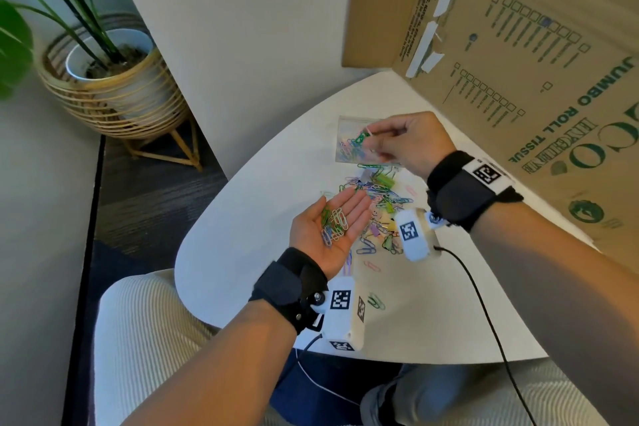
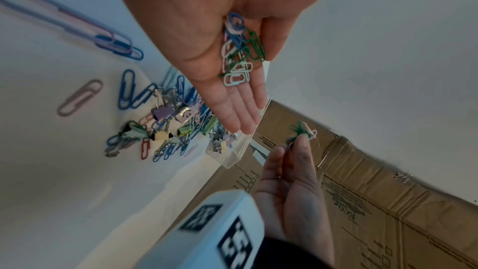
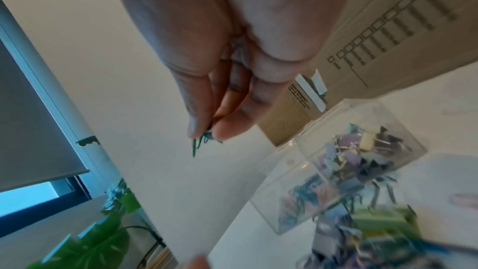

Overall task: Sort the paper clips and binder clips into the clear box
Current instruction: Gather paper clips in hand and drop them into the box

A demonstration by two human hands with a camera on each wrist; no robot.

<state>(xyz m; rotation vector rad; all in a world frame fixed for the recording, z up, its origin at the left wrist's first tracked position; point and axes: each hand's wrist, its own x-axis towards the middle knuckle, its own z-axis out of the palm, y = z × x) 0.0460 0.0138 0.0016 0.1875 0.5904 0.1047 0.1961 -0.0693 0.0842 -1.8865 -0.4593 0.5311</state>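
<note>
Two hands work above the white table (image 1: 242,218) in the head view: the left hand (image 1: 332,228) lies palm up, fingers straight, carrying loose paper clips (image 1: 333,223), while the right hand (image 1: 404,142) pinches a few green and pink clips (image 1: 363,137) over the clear box (image 1: 345,149). From the left wrist, a mixed pile of paper and binder clips (image 2: 160,122) sits on the table beside the box. From the right wrist, thumb and fingers (image 3: 227,126) squeeze a green clip; the box, holding clips, stands just beside a cardboard carton (image 3: 388,28).
</note>
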